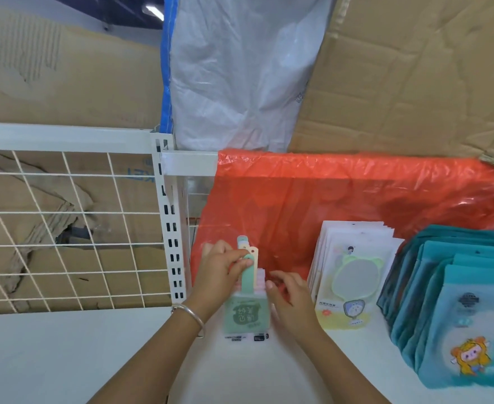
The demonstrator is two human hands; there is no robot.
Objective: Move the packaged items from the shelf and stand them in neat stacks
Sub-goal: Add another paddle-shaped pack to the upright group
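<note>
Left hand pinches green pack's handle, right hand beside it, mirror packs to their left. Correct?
No. Head view: the mirror packs stand to their right. The left hand does pinch the green pack by its handle, right hand beside it.

Teal packets (458,316): frame's right edge is cutting them off. Packaged items (247,316): front pack is hiding the rest.

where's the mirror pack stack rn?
Head view, right of centre: the mirror packs stand on the white shelf, backed by the orange plastic, between the green brush packs and the teal pouches.
</note>
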